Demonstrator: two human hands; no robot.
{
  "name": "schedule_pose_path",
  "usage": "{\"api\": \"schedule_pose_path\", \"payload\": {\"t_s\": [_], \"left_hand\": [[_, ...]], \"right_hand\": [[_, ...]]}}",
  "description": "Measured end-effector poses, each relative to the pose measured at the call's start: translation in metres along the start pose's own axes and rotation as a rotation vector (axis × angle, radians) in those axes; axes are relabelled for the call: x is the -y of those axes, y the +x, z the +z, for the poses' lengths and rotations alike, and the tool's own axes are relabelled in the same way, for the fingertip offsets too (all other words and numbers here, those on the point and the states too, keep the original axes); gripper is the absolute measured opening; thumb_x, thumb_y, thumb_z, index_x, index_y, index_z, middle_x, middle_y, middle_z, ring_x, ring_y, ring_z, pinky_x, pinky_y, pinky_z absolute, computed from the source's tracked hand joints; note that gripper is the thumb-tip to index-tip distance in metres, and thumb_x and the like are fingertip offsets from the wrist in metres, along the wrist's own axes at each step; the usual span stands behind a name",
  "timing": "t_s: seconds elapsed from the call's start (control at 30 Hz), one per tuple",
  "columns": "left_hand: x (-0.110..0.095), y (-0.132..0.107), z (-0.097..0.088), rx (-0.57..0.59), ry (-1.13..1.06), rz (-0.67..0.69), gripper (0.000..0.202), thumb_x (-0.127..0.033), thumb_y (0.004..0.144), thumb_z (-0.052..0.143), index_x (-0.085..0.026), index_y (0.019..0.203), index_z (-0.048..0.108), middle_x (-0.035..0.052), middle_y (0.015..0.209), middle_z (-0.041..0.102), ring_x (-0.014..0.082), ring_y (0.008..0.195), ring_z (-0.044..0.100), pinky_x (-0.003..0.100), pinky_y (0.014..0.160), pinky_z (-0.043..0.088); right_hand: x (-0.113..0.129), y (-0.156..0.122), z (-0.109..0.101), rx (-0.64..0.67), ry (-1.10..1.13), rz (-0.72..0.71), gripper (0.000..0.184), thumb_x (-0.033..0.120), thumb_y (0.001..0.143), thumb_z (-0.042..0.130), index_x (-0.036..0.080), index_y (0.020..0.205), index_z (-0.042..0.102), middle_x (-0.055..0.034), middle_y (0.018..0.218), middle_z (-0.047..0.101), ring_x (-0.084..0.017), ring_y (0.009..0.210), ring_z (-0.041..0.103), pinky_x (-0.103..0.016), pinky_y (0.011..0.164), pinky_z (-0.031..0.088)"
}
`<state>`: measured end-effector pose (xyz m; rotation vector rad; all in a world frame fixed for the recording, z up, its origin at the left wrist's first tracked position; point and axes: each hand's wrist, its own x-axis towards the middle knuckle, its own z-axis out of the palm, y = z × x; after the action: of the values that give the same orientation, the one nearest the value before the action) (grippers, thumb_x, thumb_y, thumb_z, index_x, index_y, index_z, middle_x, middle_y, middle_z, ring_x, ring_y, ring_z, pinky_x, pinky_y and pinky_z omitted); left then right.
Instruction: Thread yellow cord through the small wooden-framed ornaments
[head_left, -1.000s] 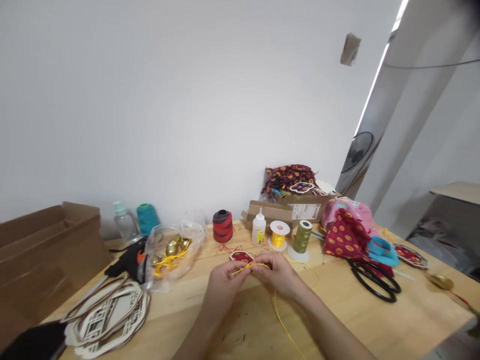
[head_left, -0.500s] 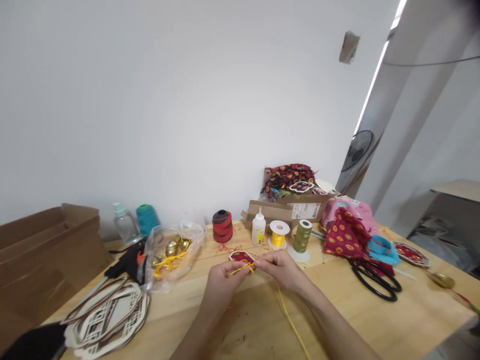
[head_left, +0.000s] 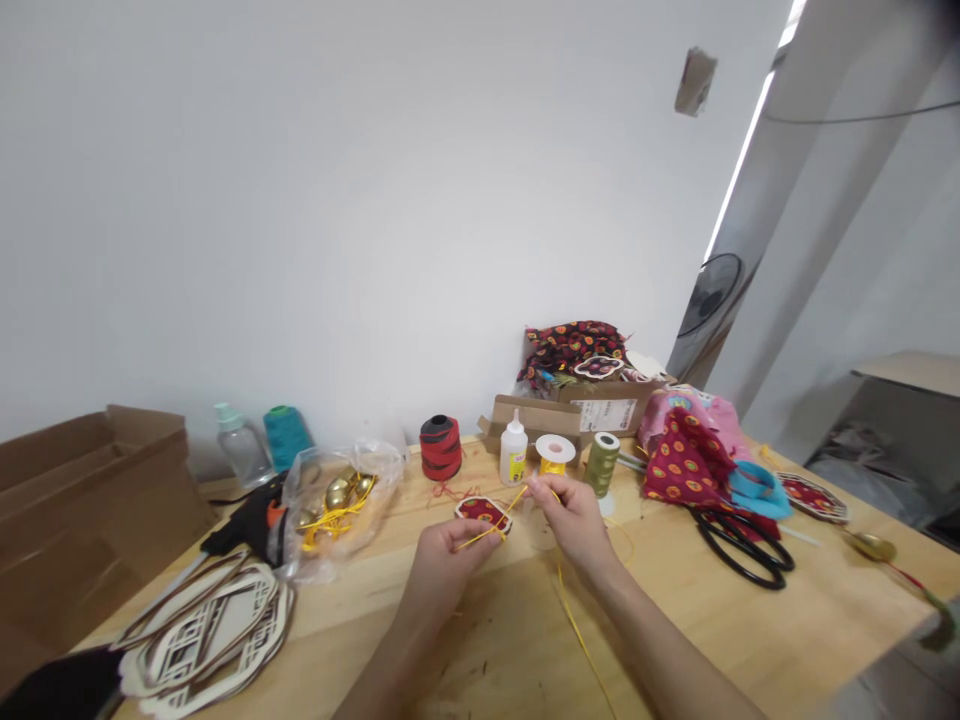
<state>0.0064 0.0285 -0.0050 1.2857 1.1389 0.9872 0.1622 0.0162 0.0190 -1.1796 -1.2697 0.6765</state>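
A cardboard box (head_left: 67,500) sits at the lower left, and stacked laser-cut wooden frames (head_left: 206,640) lie on the workbench (head_left: 825,600) just beside it. A black glue gun (head_left: 244,530) rests against a clear plastic bag (head_left: 341,510) of gold bells. Behind them stand a spray bottle (head_left: 240,448), a teal thread cone (head_left: 285,438) and a red-and-black spool (head_left: 440,448). Right of centre are a white glue bottle (head_left: 514,452) and an olive thread cone (head_left: 602,465), with patterned fabric (head_left: 570,350) heaped on a carton (head_left: 600,415) behind. Black-handled scissors (head_left: 742,550) lie at the right, touching red dotted cloth (head_left: 686,465).
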Motion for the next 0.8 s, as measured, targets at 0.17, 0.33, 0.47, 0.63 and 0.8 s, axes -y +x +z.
{"api": "schedule_pose_path", "payload": {"t_s": [0.17, 0.33, 0.47, 0.63, 0.8], "left_hand": [[-0.011, -0.004, 0.004, -0.072, -0.122, 0.018, 0.021, -0.03, 0.047, 0.071, -0.015, 0.061, 0.069, 0.0017, 0.056, 0.067, 0.0125, 0.05, 0.056, 0.02, 0.047, 0.04], [-0.02, -0.01, 0.008, -0.082, -0.112, -0.024, 0.024, -0.033, 0.049, 0.07, -0.014, 0.062, 0.069, -0.0008, 0.043, 0.06, 0.0068, 0.035, 0.043, 0.016, 0.033, 0.027], [-0.018, -0.011, 0.007, -0.061, -0.154, -0.054, 0.027, -0.034, 0.049, 0.07, -0.012, 0.065, 0.068, -0.0061, 0.034, 0.048, 0.0008, 0.028, 0.023, 0.015, 0.03, 0.013], [-0.017, -0.011, 0.004, 0.022, -0.257, -0.062, 0.031, -0.038, 0.056, 0.064, -0.009, 0.068, 0.067, -0.0122, 0.027, 0.025, 0.0005, 0.029, 0.011, 0.016, 0.032, 0.006], [-0.019, -0.011, 0.003, 0.008, -0.171, -0.082, 0.033, -0.041, 0.059, 0.06, -0.009, 0.065, 0.068, -0.0124, 0.027, 0.02, 0.0014, 0.03, 0.01, 0.018, 0.033, 0.005]], "right_hand": [[-0.004, -0.002, 0.003, -0.033, 0.205, 0.128, 0.03, 0.041, 0.069, 0.053, 0.013, 0.061, 0.059, 0.0073, 0.038, 0.031, -0.005, 0.036, 0.024, -0.018, 0.037, 0.018], [-0.006, 0.0, 0.004, -0.033, 0.404, 0.255, 0.032, 0.044, 0.065, 0.057, 0.012, 0.062, 0.056, 0.0102, 0.037, 0.023, -0.003, 0.035, 0.015, -0.018, 0.035, 0.01], [-0.003, 0.0, 0.003, -0.03, 0.449, 0.289, 0.032, 0.043, 0.062, 0.059, 0.011, 0.061, 0.056, 0.0109, 0.038, 0.021, -0.003, 0.036, 0.013, -0.018, 0.035, 0.008], [-0.003, 0.0, 0.002, -0.034, 0.444, 0.299, 0.033, 0.044, 0.062, 0.06, 0.011, 0.062, 0.056, 0.0108, 0.038, 0.021, -0.003, 0.036, 0.013, -0.018, 0.035, 0.008], [-0.004, 0.0, 0.002, -0.027, 0.422, 0.261, 0.032, 0.044, 0.062, 0.059, 0.012, 0.06, 0.056, 0.0102, 0.037, 0.022, -0.003, 0.035, 0.014, -0.018, 0.035, 0.009]]}}
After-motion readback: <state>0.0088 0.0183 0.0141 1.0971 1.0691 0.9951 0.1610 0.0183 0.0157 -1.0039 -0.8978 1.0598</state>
